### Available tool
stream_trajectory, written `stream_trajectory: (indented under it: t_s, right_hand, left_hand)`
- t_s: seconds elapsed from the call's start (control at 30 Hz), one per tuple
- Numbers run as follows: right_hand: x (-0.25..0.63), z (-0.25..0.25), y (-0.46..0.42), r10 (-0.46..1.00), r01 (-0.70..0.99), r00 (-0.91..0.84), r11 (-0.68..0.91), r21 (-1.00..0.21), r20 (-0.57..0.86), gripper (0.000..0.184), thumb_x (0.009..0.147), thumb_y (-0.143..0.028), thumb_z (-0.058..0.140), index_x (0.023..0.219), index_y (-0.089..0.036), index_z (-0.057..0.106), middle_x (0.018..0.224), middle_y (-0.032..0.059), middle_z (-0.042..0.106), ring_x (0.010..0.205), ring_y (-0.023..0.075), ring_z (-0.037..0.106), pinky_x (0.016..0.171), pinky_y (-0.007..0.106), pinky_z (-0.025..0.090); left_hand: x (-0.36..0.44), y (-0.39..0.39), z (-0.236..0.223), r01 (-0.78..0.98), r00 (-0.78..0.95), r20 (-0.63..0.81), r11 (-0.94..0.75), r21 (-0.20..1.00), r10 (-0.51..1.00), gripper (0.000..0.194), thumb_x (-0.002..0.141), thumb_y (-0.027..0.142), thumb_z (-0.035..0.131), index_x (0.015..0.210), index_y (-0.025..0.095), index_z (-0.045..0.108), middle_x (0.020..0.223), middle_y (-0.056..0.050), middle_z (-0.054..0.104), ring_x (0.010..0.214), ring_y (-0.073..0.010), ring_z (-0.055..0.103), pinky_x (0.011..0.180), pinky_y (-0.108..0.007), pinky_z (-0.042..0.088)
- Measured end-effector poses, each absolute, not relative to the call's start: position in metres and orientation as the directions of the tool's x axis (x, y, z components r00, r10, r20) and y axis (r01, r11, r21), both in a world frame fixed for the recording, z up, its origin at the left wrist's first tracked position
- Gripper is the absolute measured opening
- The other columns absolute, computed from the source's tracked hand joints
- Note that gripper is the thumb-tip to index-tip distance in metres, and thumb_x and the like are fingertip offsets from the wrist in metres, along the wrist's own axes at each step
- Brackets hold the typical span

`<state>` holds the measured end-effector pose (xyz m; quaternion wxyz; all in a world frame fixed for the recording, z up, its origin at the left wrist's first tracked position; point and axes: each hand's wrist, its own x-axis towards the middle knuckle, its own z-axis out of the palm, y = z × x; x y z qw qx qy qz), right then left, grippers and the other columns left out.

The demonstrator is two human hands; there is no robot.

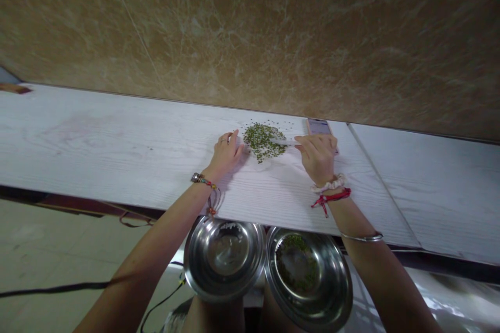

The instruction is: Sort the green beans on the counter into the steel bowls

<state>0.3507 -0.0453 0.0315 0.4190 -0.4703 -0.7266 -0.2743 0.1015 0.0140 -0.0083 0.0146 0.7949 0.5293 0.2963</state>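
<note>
A small heap of green beans [264, 140] lies on a white wooden table [117, 145]. My left hand [225, 153] rests at the heap's left edge, fingers curled loosely, a ring on one finger. To the heap's right, my right hand [318, 156] pinches a thin pale strip or card [285, 141] whose tip reaches into the beans. Two steel bowls sit on my lap below the table edge: the left bowl [224, 259] holds a few pale bits, the right bowl [308, 278] holds green beans.
A phone [318, 127] lies on the table just behind my right hand. A marbled brown wall [250, 31] rises behind the table. A seam [375, 171] splits the tabletop on the right. Black cables [54, 288] run over the floor at left.
</note>
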Motion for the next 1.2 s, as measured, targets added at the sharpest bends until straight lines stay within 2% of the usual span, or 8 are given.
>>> stream_trajectory:
  t_s: [0.17, 0.4, 0.53, 0.67, 0.97, 1.2]
  right_hand:
    - [0.351, 0.031, -0.043, 0.420, 0.904, -0.228, 0.427, 0.030, 0.878, 0.009, 0.085, -0.023, 0.057, 0.087, -0.023, 0.066, 0.075, 0.0008, 0.068, 0.077, 0.0169, 0.056, 0.074, 0.034, 0.031]
    - [0.354, 0.033, -0.051, 0.518, 0.891, -0.306, 0.451, 0.049, 0.799, 0.010, 0.086, -0.023, 0.055, 0.084, -0.022, 0.066, 0.073, 0.0011, 0.067, 0.075, 0.0169, 0.054, 0.072, 0.033, 0.033]
    - [0.357, 0.038, -0.056, 0.479, 0.865, -0.343, 0.496, 0.073, 0.808, 0.013, 0.087, -0.022, 0.053, 0.083, -0.021, 0.065, 0.072, 0.0011, 0.067, 0.074, 0.0164, 0.055, 0.071, 0.032, 0.034]
    - [0.359, 0.040, -0.057, 0.445, 0.892, -0.318, 0.440, 0.105, 0.837, 0.013, 0.087, -0.023, 0.052, 0.084, -0.021, 0.065, 0.072, 0.0010, 0.068, 0.072, 0.0164, 0.057, 0.071, 0.032, 0.036]
    - [0.362, 0.044, -0.063, 0.496, 0.874, -0.357, 0.476, 0.097, 0.792, 0.015, 0.087, -0.025, 0.051, 0.082, -0.021, 0.064, 0.069, 0.0013, 0.066, 0.071, 0.0168, 0.057, 0.071, 0.033, 0.037]
    - [0.364, 0.049, -0.066, 0.415, 0.846, -0.369, 0.520, 0.116, 0.831, 0.011, 0.085, -0.023, 0.053, 0.081, -0.020, 0.064, 0.068, 0.0010, 0.066, 0.069, 0.0167, 0.057, 0.070, 0.033, 0.038]
  left_hand:
    - [0.101, 0.013, -0.007, 0.839, 0.277, 0.427, -0.433, 0.328, 0.861, 0.049, 0.089, 0.033, 0.039, 0.132, 0.008, 0.041, 0.124, -0.020, 0.050, 0.116, -0.0299, 0.047, 0.095, -0.048, 0.041]
    - [0.101, 0.012, -0.005, 0.837, 0.288, 0.407, -0.434, 0.333, 0.867, 0.051, 0.089, 0.033, 0.039, 0.133, 0.007, 0.039, 0.126, -0.022, 0.049, 0.117, -0.0313, 0.045, 0.095, -0.049, 0.040]
    - [0.101, 0.011, -0.002, 0.840, 0.297, 0.378, -0.428, 0.333, 0.877, 0.052, 0.089, 0.034, 0.039, 0.133, 0.007, 0.038, 0.127, -0.022, 0.048, 0.118, -0.0310, 0.045, 0.097, -0.048, 0.039]
    - [0.102, 0.010, 0.000, 0.847, 0.296, 0.358, -0.417, 0.330, 0.886, 0.052, 0.090, 0.034, 0.040, 0.133, 0.007, 0.038, 0.127, -0.022, 0.048, 0.119, -0.0313, 0.045, 0.096, -0.048, 0.040]
    - [0.099, 0.013, -0.007, 0.839, 0.306, 0.402, -0.444, 0.315, 0.863, 0.051, 0.089, 0.037, 0.042, 0.133, 0.011, 0.040, 0.125, -0.019, 0.050, 0.115, -0.0299, 0.048, 0.094, -0.047, 0.041]
    - [0.099, 0.012, -0.004, 0.845, 0.312, 0.377, -0.436, 0.310, 0.872, 0.051, 0.089, 0.036, 0.041, 0.133, 0.010, 0.039, 0.124, -0.020, 0.050, 0.115, -0.0300, 0.047, 0.094, -0.047, 0.040]
